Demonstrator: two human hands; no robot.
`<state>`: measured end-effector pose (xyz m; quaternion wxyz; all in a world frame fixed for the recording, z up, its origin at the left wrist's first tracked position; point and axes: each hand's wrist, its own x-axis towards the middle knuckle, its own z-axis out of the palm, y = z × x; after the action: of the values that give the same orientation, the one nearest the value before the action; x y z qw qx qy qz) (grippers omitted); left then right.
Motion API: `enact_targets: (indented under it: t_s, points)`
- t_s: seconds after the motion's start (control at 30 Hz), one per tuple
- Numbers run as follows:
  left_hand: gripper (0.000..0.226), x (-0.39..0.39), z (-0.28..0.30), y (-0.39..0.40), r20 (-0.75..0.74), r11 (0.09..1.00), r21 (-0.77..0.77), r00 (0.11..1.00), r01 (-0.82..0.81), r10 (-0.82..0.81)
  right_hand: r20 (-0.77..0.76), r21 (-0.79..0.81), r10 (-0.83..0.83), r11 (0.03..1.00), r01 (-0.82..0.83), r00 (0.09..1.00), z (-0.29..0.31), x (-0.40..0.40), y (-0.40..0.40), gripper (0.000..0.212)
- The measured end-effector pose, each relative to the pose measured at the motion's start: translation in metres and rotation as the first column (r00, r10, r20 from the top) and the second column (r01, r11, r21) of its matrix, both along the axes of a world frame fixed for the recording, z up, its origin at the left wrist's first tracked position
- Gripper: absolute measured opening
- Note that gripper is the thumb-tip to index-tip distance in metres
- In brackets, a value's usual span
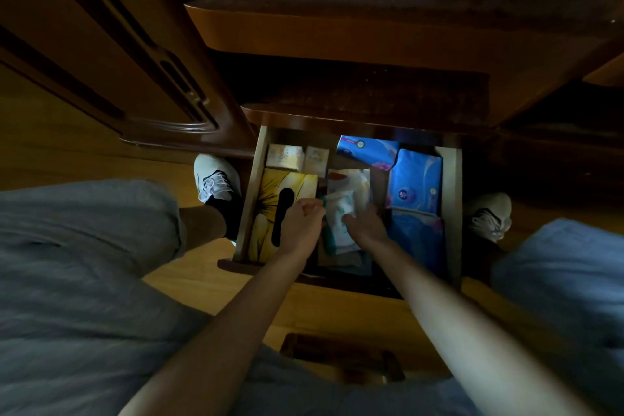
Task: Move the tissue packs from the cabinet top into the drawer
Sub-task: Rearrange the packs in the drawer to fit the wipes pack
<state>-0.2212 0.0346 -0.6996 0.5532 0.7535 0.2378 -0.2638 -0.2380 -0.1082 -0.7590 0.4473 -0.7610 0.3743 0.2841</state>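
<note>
Your forearms reach down into the open drawer (452, 199). Both hands meet over its middle: left hand (302, 224) loosely curled, holding nothing clear; right hand (366, 224) fingers (349, 220) spread narrow, pressing a white tissue pack (341, 213). Its long axis runs away from you, between the yellow box (270, 199) and blue packs (413, 179); your right hand is nearer.

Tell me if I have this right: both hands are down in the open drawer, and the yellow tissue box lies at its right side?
Not quite. The head view shows the yellow tissue box at the left side of the drawer; blue packs fill the right. The left hand and right hand are indeed inside.
</note>
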Motion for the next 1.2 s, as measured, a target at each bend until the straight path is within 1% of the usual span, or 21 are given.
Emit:
enact_targets:
  t_s: [0.07, 0.1, 0.13, 0.17, 0.2, 0.23, 0.3, 0.33, 0.37, 0.43, 0.5, 0.6, 0.7, 0.77, 0.83, 0.87, 0.93, 0.97, 1.0, 1.1, 1.2]
  points:
    - [0.014, 0.000, -0.003, 0.000, -0.007, 1.000, -0.003, 1.000, 0.010, -0.010, -0.065, 0.039, 0.046, 0.998, -0.044, 0.997, -0.001, 0.000, 0.008, 0.066]
    - [0.014, 0.000, -0.004, 0.000, -0.013, 1.000, -0.010, 1.000, 0.018, -0.018, -0.077, 0.061, 0.048, 0.997, -0.043, 0.996, -0.002, -0.001, 0.014, 0.063]
    - [0.014, -0.001, -0.004, -0.001, -0.018, 1.000, -0.018, 1.000, 0.022, -0.022, -0.083, 0.091, 0.024, 0.996, -0.016, 0.996, -0.003, -0.001, 0.019, 0.065]
    - [0.013, -0.001, -0.005, -0.001, -0.025, 0.999, -0.026, 0.999, 0.019, -0.020, -0.087, 0.123, -0.021, 0.992, 0.031, 0.996, -0.001, -0.001, 0.022, 0.072]
    - [0.013, -0.001, -0.006, 0.000, -0.029, 0.999, -0.033, 1.000, 0.010, -0.011, -0.078, 0.124, -0.058, 0.990, 0.067, 0.995, 0.000, 0.002, 0.022, 0.081]
    - [0.014, -0.001, -0.006, 0.002, -0.030, 0.999, -0.036, 1.000, 0.000, -0.001, -0.047, 0.071, -0.053, 0.996, 0.056, 0.997, 0.003, 0.006, 0.019, 0.091]
    - [0.016, 0.000, -0.006, 0.004, -0.026, 1.000, -0.030, 1.000, -0.002, 0.001, 0.047, -0.122, 0.068, 0.991, -0.062, 0.997, 0.008, 0.020, 0.005, 0.104]
    - [0.017, 0.000, -0.006, 0.005, -0.024, 1.000, -0.027, 1.000, -0.003, 0.002, 0.109, -0.193, 0.140, 0.974, -0.117, 0.984, 0.010, 0.028, -0.003, 0.105]
    - [0.016, 0.000, -0.005, 0.006, -0.020, 1.000, -0.025, 1.000, -0.004, 0.003, 0.163, -0.231, 0.214, 0.957, -0.174, 0.963, 0.012, 0.037, -0.011, 0.102]
    - [0.014, -0.001, -0.005, 0.007, 0.007, 1.000, 0.002, 1.000, 0.016, -0.016, 0.176, -0.254, 0.384, 0.907, -0.335, 0.907, 0.012, 0.054, -0.021, 0.093]
    - [0.014, 0.000, -0.005, 0.009, 0.038, 0.998, 0.042, 0.998, 0.040, -0.042, 0.114, -0.227, 0.509, 0.849, -0.476, 0.853, 0.008, 0.066, -0.024, 0.088]
    - [0.020, 0.000, -0.006, 0.011, 0.047, 0.998, 0.054, 0.998, 0.042, -0.044, 0.021, -0.145, 0.583, 0.805, -0.575, 0.812, 0.000, 0.068, -0.024, 0.084]
    - [0.025, 0.002, -0.006, 0.009, 0.031, 0.997, 0.071, 0.999, 0.024, -0.027, -0.027, -0.151, 0.643, 0.755, -0.639, 0.766, -0.009, 0.050, -0.017, 0.074]
    - [0.023, 0.003, -0.007, 0.006, 0.032, 0.996, 0.081, 0.998, 0.048, -0.051, 0.001, -0.190, 0.646, 0.750, -0.634, 0.763, -0.013, 0.038, -0.015, 0.072]
    - [0.022, 0.004, -0.008, 0.004, 0.031, 0.992, 0.090, 0.996, 0.085, -0.088, 0.059, -0.234, 0.595, 0.789, -0.568, 0.802, -0.013, 0.030, -0.015, 0.078]
    - [0.023, 0.004, -0.009, 0.003, 0.029, 0.991, 0.090, 0.995, 0.097, -0.099, 0.105, -0.250, 0.532, 0.832, -0.495, 0.840, -0.012, 0.027, -0.016, 0.082]
    - [0.024, 0.004, -0.010, 0.003, 0.033, 0.989, 0.104, 0.993, 0.108, -0.112, 0.216, -0.253, 0.353, 0.921, -0.297, 0.910, -0.009, 0.024, -0.015, 0.086]
    - [0.024, 0.004, -0.010, 0.003, 0.034, 0.987, 0.117, 0.993, 0.107, -0.112, 0.244, -0.221, 0.260, 0.953, -0.207, 0.934, -0.009, 0.023, -0.014, 0.086]
    - [0.024, 0.004, -0.010, 0.002, 0.035, 0.987, 0.126, 0.993, 0.104, -0.109, 0.236, -0.195, 0.209, 0.967, -0.165, 0.949, -0.008, 0.020, -0.011, 0.084]
    - [0.021, 0.004, -0.008, 0.001, 0.039, 0.984, 0.140, 0.992, 0.114, -0.121, 0.120, -0.197, 0.266, 0.951, -0.240, 0.956, -0.006, 0.007, -0.001, 0.082]
    - [0.021, 0.003, -0.007, 0.001, 0.030, 0.978, 0.161, 0.990, 0.130, -0.137, 0.090, -0.240, 0.321, 0.925, -0.293, 0.943, -0.005, 0.001, -0.002, 0.065]
